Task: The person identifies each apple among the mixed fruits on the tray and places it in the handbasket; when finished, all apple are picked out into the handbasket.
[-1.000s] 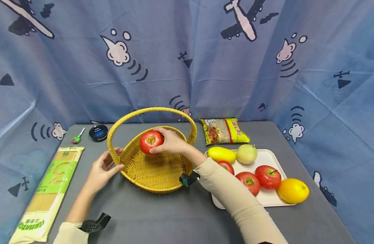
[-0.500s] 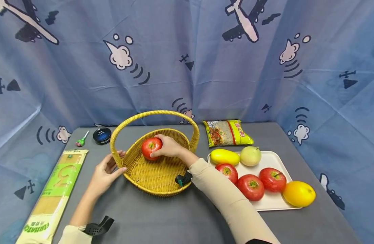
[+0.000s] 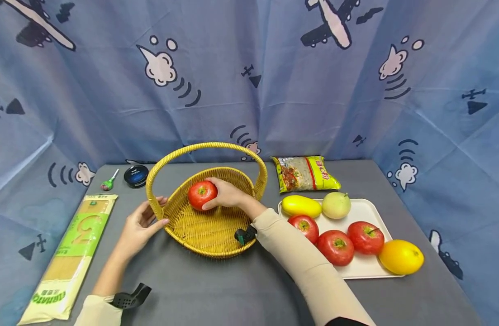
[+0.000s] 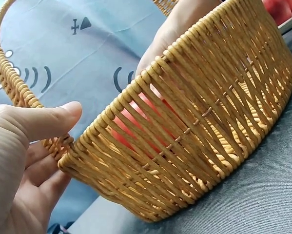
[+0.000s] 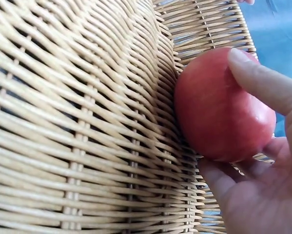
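A yellow wicker basket [image 3: 208, 231] with a tall arched handle stands in the middle of the grey table. Inside it, toward the back left, my right hand [image 3: 226, 194] holds a red apple [image 3: 202, 195] between thumb and fingers. The right wrist view has this apple [image 5: 219, 107] low against the woven wicker, with the thumb on its upper side and the fingers below. My left hand [image 3: 137, 228] grips the basket's left end at the foot of the handle. In the left wrist view its thumb [image 4: 63, 117] lies over the rim and the fingers are behind.
At right, a white tray [image 3: 361, 208] holds three red apples [image 3: 335, 247], a pale green pear-like fruit [image 3: 336, 206], a yellow mango-like fruit [image 3: 301, 206] and a lemon [image 3: 401, 256]. Behind lies a yellow food bag [image 3: 306, 174]. Left are a noodle pack [image 3: 74, 253], tuna tin [image 3: 135, 175] and lollipop [image 3: 109, 181].
The apple has gone down a little into the basket with my right hand around it, then stayed there. My left hand keeps its place on the basket. The head view has shifted slightly.
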`<state>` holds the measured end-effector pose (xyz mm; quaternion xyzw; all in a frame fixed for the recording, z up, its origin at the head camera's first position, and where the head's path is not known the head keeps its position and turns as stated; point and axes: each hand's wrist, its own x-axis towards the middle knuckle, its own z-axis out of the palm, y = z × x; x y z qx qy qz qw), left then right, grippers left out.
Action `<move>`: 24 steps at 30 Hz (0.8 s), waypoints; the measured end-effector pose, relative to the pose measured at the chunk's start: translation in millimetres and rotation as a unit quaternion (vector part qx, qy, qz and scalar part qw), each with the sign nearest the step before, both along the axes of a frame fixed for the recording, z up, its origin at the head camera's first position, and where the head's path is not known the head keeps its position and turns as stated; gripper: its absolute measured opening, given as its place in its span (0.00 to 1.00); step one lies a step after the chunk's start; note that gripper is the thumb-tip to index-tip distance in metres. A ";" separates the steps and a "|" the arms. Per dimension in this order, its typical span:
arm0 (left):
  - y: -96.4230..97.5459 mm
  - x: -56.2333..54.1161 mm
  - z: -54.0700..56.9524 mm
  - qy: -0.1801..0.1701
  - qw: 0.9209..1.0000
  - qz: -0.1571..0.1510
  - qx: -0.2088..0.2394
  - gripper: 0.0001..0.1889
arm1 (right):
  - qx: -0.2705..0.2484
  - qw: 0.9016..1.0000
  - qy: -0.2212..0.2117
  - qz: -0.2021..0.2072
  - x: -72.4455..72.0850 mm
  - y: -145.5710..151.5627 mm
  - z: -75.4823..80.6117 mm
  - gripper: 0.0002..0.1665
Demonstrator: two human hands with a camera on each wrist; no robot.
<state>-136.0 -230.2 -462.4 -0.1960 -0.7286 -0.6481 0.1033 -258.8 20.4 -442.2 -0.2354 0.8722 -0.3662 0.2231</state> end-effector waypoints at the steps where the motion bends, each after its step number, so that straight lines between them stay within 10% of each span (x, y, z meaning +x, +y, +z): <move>1: 0.0 -0.5 0.2 -0.001 1.000 0.000 0.000 0.27 | 0.000 1.000 -0.001 0.000 0.0 0.4 1.1 0.54; 24: 1.0 1.0 3.9 0.001 1.000 0.001 -0.014 0.27 | -0.076 0.996 0.030 0.041 13.6 25.4 39.2 0.53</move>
